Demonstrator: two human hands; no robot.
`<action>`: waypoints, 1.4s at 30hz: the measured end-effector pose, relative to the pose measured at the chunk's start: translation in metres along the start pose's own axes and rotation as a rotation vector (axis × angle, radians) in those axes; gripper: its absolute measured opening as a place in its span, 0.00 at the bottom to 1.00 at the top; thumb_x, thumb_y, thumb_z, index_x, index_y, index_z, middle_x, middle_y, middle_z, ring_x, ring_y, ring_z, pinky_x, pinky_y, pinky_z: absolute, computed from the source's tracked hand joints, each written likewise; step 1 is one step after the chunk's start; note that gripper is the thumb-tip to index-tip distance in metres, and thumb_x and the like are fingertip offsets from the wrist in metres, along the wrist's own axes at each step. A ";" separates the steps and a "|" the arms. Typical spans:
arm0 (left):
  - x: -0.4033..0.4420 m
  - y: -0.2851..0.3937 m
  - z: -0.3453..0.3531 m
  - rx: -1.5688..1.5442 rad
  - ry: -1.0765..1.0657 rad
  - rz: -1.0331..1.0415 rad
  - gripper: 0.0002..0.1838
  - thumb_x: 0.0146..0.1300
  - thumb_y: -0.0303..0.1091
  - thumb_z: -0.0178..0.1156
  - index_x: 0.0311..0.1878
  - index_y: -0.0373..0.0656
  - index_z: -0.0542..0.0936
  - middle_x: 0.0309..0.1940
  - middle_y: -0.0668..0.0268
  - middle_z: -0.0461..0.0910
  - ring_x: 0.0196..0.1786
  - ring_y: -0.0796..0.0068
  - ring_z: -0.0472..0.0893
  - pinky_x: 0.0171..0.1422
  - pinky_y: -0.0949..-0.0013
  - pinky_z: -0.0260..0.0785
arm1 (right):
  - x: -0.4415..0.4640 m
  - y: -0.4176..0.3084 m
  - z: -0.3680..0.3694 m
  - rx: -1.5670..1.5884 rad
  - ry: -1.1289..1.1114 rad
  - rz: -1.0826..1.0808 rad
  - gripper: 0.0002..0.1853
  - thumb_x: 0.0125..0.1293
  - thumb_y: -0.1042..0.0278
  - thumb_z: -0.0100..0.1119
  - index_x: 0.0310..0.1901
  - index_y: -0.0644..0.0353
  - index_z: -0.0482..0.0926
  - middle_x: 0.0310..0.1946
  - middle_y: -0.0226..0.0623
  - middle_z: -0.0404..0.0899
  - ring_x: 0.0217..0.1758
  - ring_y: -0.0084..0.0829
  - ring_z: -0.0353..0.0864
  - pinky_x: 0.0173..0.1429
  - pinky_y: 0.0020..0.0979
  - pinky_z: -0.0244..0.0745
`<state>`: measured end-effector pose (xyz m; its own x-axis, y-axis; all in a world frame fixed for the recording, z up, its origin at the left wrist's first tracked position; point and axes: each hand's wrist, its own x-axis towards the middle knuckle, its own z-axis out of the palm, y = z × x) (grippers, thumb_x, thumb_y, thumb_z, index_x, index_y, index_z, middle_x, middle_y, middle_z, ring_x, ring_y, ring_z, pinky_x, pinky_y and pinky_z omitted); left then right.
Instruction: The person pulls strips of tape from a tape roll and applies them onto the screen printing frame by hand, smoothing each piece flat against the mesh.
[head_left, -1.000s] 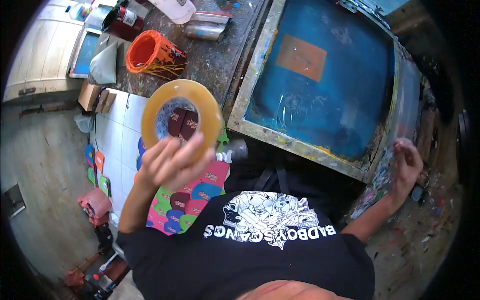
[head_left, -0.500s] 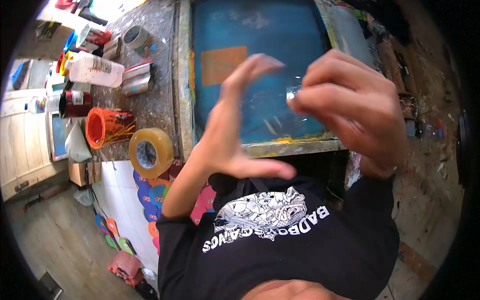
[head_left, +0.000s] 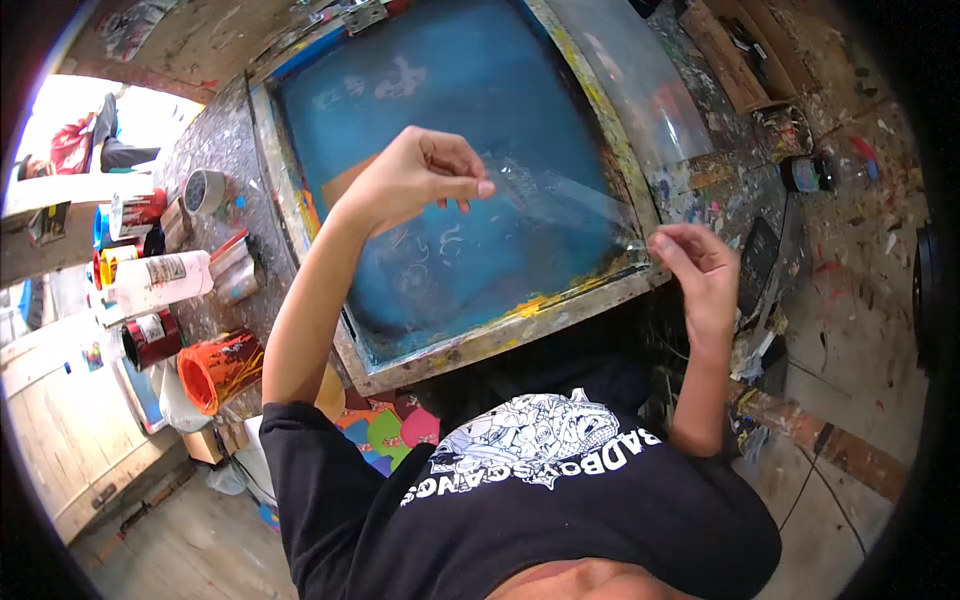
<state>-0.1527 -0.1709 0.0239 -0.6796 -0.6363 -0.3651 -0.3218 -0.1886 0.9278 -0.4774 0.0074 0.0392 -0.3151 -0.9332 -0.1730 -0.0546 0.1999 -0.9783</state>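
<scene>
A strip of clear tape (head_left: 590,202) stretches over a blue screen-printing mesh (head_left: 430,260) set in a paint-stained frame (head_left: 510,335). My right hand (head_left: 703,275) pinches the strip's right end above the frame's near right corner. My left hand (head_left: 415,180) is over the middle of the mesh, fingers curled and thumb tip close to them, at the strip's crumpled left end. That hand seems to grip the tape, though the contact is hard to see. An orange-brown patch (head_left: 345,183) on the mesh is partly hidden behind the left wrist.
Left of the frame stand an orange paint-smeared container (head_left: 205,375), a dark red can (head_left: 150,338), a pale plastic bottle (head_left: 165,280) and a grey tape roll (head_left: 204,190). A clear plastic sheet (head_left: 640,85) lies along the right side. A person (head_left: 75,145) is in the far left background.
My hands have moved apart, the right one outward and down to the frame's corner. My left fingers have closed from a wide spread. The view has turned, and the strip now shows stretched out.
</scene>
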 end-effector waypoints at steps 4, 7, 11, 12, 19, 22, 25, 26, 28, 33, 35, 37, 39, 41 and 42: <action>0.036 0.012 -0.014 0.268 0.033 0.012 0.11 0.63 0.38 0.76 0.41 0.42 0.88 0.31 0.71 0.88 0.31 0.83 0.84 0.33 0.76 0.70 | -0.017 0.019 0.010 0.074 0.041 0.208 0.08 0.71 0.71 0.69 0.47 0.65 0.88 0.38 0.37 0.90 0.35 0.24 0.89 0.34 0.24 0.79; 0.064 0.007 -0.029 0.325 -0.007 0.029 0.12 0.63 0.41 0.76 0.41 0.43 0.89 0.32 0.71 0.89 0.31 0.84 0.84 0.32 0.75 0.69 | -0.028 0.032 0.021 0.150 0.070 0.308 0.10 0.70 0.70 0.70 0.47 0.66 0.87 0.37 0.37 0.89 0.31 0.25 0.89 0.25 0.22 0.77; 0.089 0.009 -0.034 0.371 -0.032 0.019 0.14 0.63 0.43 0.76 0.43 0.43 0.90 0.32 0.71 0.89 0.31 0.83 0.84 0.31 0.76 0.68 | -0.035 0.034 0.036 0.058 0.041 0.357 0.10 0.69 0.70 0.72 0.47 0.66 0.87 0.30 0.34 0.88 0.22 0.22 0.84 0.19 0.21 0.69; 0.094 0.008 -0.035 0.410 -0.043 0.004 0.14 0.62 0.42 0.77 0.44 0.43 0.90 0.33 0.71 0.89 0.32 0.83 0.84 0.32 0.75 0.69 | -0.036 0.035 0.039 0.017 0.028 0.338 0.10 0.68 0.70 0.73 0.45 0.67 0.87 0.28 0.34 0.87 0.21 0.20 0.83 0.19 0.21 0.67; 0.122 -0.023 -0.035 0.387 -0.025 0.128 0.16 0.60 0.36 0.78 0.46 0.37 0.88 0.33 0.67 0.89 0.35 0.81 0.83 0.39 0.72 0.73 | -0.039 0.034 0.061 -0.203 0.061 0.196 0.17 0.65 0.76 0.73 0.52 0.66 0.79 0.30 0.35 0.86 0.20 0.14 0.78 0.20 0.18 0.68; 0.114 -0.026 -0.023 0.518 0.116 0.205 0.18 0.60 0.35 0.78 0.48 0.35 0.85 0.34 0.65 0.89 0.37 0.81 0.84 0.41 0.72 0.74 | -0.036 0.035 0.064 -0.348 0.047 0.141 0.23 0.62 0.78 0.74 0.57 0.62 0.75 0.28 0.33 0.86 0.21 0.12 0.76 0.24 0.21 0.69; 0.104 -0.033 -0.018 0.440 0.196 0.218 0.21 0.59 0.35 0.78 0.51 0.36 0.84 0.34 0.63 0.90 0.37 0.81 0.84 0.42 0.70 0.75 | -0.030 0.029 0.067 -0.500 0.022 0.093 0.26 0.60 0.76 0.75 0.58 0.60 0.74 0.27 0.34 0.86 0.25 0.22 0.82 0.32 0.30 0.73; 0.103 -0.035 -0.018 0.440 0.193 0.215 0.21 0.59 0.35 0.78 0.51 0.36 0.84 0.34 0.63 0.90 0.37 0.81 0.84 0.42 0.70 0.75 | -0.029 0.027 0.069 -0.560 0.004 0.122 0.28 0.59 0.74 0.75 0.59 0.58 0.73 0.27 0.35 0.87 0.28 0.32 0.87 0.38 0.37 0.77; 0.102 -0.039 -0.017 0.396 0.228 0.246 0.22 0.59 0.35 0.78 0.53 0.37 0.83 0.34 0.64 0.90 0.36 0.81 0.83 0.42 0.69 0.75 | -0.028 0.030 0.068 -0.630 -0.002 0.075 0.29 0.59 0.72 0.74 0.61 0.57 0.73 0.28 0.36 0.87 0.31 0.38 0.88 0.40 0.41 0.78; 0.097 -0.038 -0.008 0.559 0.326 0.285 0.25 0.55 0.36 0.80 0.54 0.39 0.82 0.35 0.63 0.88 0.35 0.76 0.82 0.42 0.66 0.75 | -0.020 0.025 0.072 -0.812 -0.054 0.064 0.30 0.60 0.68 0.73 0.63 0.54 0.71 0.27 0.36 0.87 0.38 0.48 0.89 0.45 0.50 0.78; 0.093 -0.034 -0.001 0.678 0.360 0.320 0.27 0.54 0.36 0.80 0.55 0.40 0.82 0.36 0.62 0.86 0.34 0.73 0.82 0.42 0.66 0.76 | -0.014 0.014 0.076 -0.952 -0.160 0.170 0.31 0.58 0.65 0.74 0.62 0.56 0.71 0.33 0.41 0.88 0.42 0.51 0.89 0.49 0.51 0.80; 0.090 -0.033 0.004 0.728 0.403 0.295 0.27 0.55 0.37 0.76 0.56 0.39 0.79 0.38 0.60 0.83 0.45 0.58 0.84 0.50 0.59 0.77 | -0.007 0.018 0.074 -1.067 -0.191 0.140 0.31 0.57 0.64 0.75 0.61 0.58 0.72 0.37 0.45 0.88 0.44 0.53 0.89 0.51 0.52 0.81; 0.088 -0.031 0.014 0.835 0.506 0.335 0.26 0.56 0.37 0.75 0.56 0.41 0.79 0.40 0.60 0.83 0.45 0.60 0.84 0.50 0.59 0.77 | 0.001 0.012 0.075 -1.180 -0.227 0.103 0.32 0.56 0.63 0.76 0.61 0.59 0.72 0.41 0.49 0.88 0.47 0.55 0.88 0.54 0.53 0.81; 0.091 -0.033 0.022 0.938 0.615 0.372 0.24 0.58 0.37 0.74 0.57 0.42 0.79 0.41 0.61 0.83 0.45 0.61 0.84 0.50 0.59 0.78 | 0.010 -0.005 0.075 -1.311 -0.312 0.138 0.33 0.54 0.62 0.77 0.59 0.63 0.74 0.47 0.55 0.85 0.51 0.57 0.87 0.57 0.53 0.82; 0.094 -0.035 0.025 0.972 0.686 0.419 0.23 0.59 0.36 0.72 0.56 0.42 0.79 0.43 0.61 0.83 0.50 0.60 0.83 0.53 0.58 0.78 | 0.015 0.000 0.074 -1.343 -0.315 0.162 0.31 0.49 0.62 0.77 0.55 0.60 0.75 0.45 0.50 0.85 0.49 0.55 0.87 0.53 0.52 0.81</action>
<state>-0.2220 -0.2051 -0.0451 -0.4588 -0.8257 0.3281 -0.7139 0.5624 0.4171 -0.4120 -0.0290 0.0280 -0.1907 -0.8638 -0.4663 -0.9541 0.2748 -0.1189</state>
